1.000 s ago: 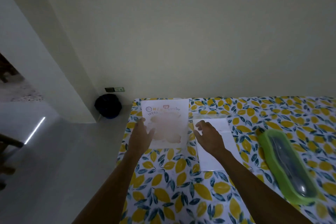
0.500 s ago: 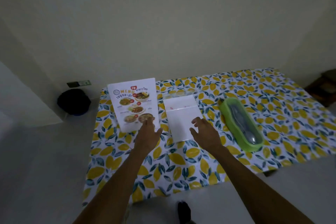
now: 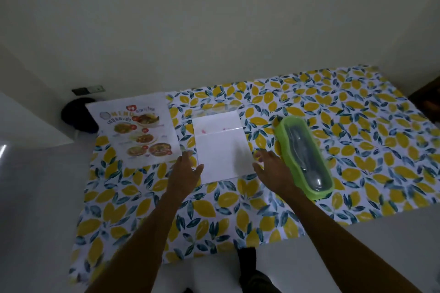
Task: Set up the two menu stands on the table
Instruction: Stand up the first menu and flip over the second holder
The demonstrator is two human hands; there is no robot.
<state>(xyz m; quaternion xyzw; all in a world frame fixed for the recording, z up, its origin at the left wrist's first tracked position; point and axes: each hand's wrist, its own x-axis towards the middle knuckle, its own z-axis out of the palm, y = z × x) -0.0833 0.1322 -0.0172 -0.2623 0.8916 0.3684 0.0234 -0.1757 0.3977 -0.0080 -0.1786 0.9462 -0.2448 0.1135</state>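
Observation:
Two menu stands lie flat on the table with the lemon-print cloth (image 3: 357, 140). The left one, a printed food menu (image 3: 139, 128), lies face up at the table's left edge. Beside it lies the second menu stand (image 3: 221, 147), showing a blank white sheet in a clear holder. My left hand (image 3: 184, 171) hovers at this white sheet's near left corner, fingers apart, holding nothing. My right hand (image 3: 271, 169) hovers at its near right corner, fingers spread and likewise holding nothing. Whether the fingertips touch the sheet is unclear.
A green cutlery box (image 3: 303, 154) with a clear lid lies just right of my right hand. A dark round object (image 3: 76, 114) sits on the floor by the wall, beyond the table's left corner. My foot (image 3: 252, 271) shows below the near table edge.
The view has pulled back and tilted down. My left hand moved right, off the printed menu to the white sheet's left corner. My right hand moved from the sheet's surface to its right corner.

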